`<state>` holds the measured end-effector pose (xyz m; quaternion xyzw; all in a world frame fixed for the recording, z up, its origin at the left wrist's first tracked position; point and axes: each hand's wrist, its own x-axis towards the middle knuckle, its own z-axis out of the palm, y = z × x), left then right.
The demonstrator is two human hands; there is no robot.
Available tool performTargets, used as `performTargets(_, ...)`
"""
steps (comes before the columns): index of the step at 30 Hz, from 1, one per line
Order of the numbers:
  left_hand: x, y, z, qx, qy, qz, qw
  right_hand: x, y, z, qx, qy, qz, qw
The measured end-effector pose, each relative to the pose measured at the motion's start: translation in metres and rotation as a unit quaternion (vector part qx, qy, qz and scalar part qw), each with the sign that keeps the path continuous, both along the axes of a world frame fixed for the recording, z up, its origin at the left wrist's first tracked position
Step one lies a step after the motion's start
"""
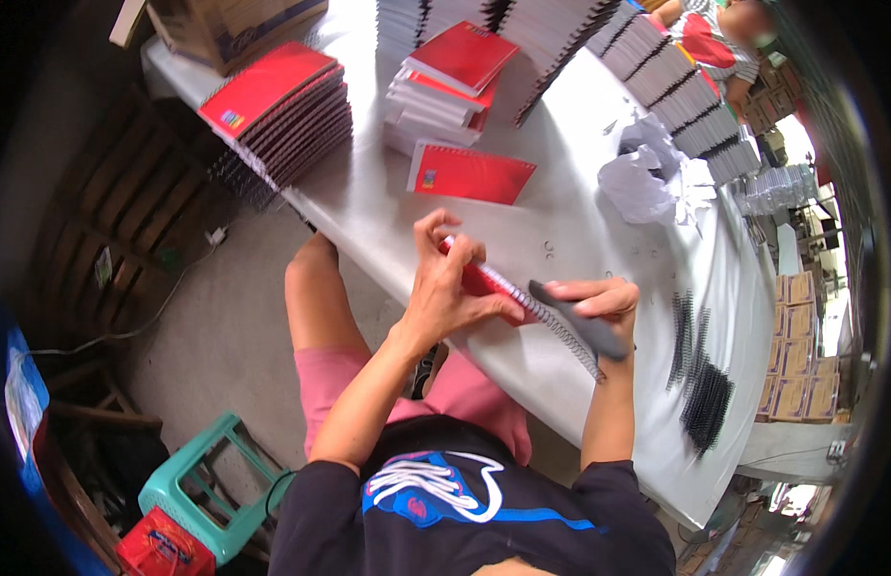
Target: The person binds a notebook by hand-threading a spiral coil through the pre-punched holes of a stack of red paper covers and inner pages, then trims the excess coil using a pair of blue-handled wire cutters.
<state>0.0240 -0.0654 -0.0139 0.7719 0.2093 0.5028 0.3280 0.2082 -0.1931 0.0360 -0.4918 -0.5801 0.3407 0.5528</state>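
Here, at a white table (572, 182) above grey floor (220, 322), left grip (441, 291) pinches notebook (480, 281), right grip (606, 299) dark tool (587, 329)

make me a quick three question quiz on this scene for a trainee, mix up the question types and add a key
1. Which of the person's hands holds the dark grey, flat, elongated object?

2. True or false: the left hand grips a red-covered notebook, and a thin spiral coil sticks out past its end.

3. Where do the loose black spiral coils lie?
A) on the floor
B) on the white-covered table, to the person's right
C) inside a cardboard box

Key: 1. the right hand; 2. true; 3. B
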Motion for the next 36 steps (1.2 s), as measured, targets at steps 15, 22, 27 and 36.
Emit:
performTargets(15,0.001,0.013,-0.016,-0.105,-0.033,-0.097,0.989,-0.016,0.044,0.008,-0.111,-0.181,-0.043,0.976)
performTargets(22,0.003,0.015,-0.014,-0.079,-0.032,-0.118,0.989,-0.019,0.054,0.009,-0.084,-0.182,-0.059,0.978)
performTargets(27,0.001,0.017,-0.026,-0.112,-0.029,-0.147,0.982,-0.025,0.060,0.009,-0.115,-0.143,-0.011,0.983)
performTargets(36,-0.018,0.018,-0.002,-0.389,-0.055,-0.223,0.892,0.008,-0.056,0.017,-0.272,-0.439,-0.387,0.764)
